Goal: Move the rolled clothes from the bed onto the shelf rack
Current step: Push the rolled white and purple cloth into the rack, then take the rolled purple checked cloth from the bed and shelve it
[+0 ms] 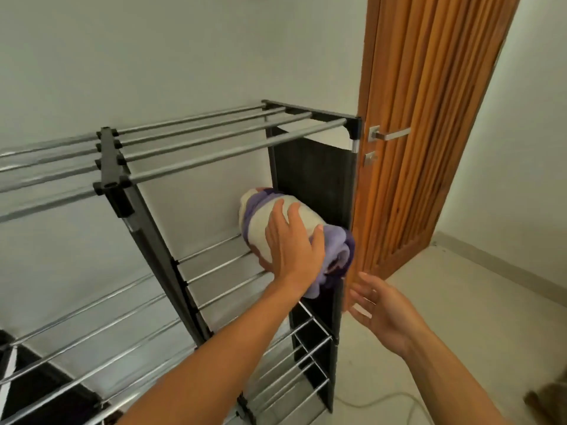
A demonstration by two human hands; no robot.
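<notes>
Plain white walls backed a shelf rack of smooth chrome tubes joined by black plastic connectors, with a dark fabric side panel. A soft, fleecy rolled cloth, cream and purple and roughly cylindrical, lay on the second tier against that panel, its loose purple end overhanging the front rail. The left hand rested flat on the roll, fingers nearly straight. The right hand hung apart, palm open, fingers relaxed, holding nothing. A ribbed wooden door with a brushed metal handle stood beside the rack.
</notes>
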